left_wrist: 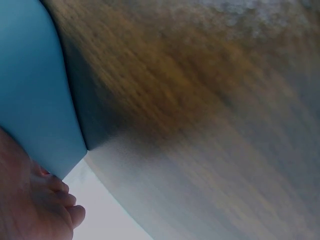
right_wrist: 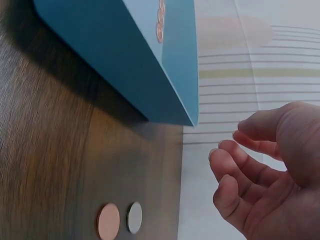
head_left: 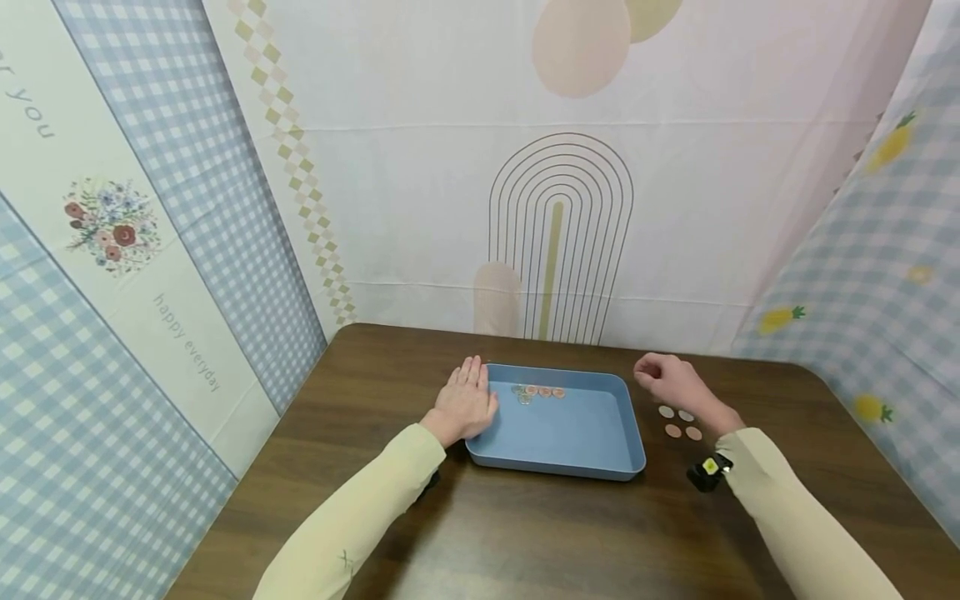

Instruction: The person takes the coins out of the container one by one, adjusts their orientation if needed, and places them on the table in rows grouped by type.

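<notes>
Left hand (head_left: 467, 403): flat, steadying the blue tray (head_left: 570, 462). Right hand (head_left: 670, 379): fingers loosely curled, empty, above four coins (head_left: 678, 422) on the counter. Risk: a nudged tray scatters its coins.

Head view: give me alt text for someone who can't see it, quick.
A person's left hand rests flat against the left rim of a blue tray on a dark wooden table, while the right hand hovers, fingers loosely curled and holding nothing, just right of the tray. A row of coins lies along the tray's far edge; four loose coins lie on the table by the right wrist.
</notes>
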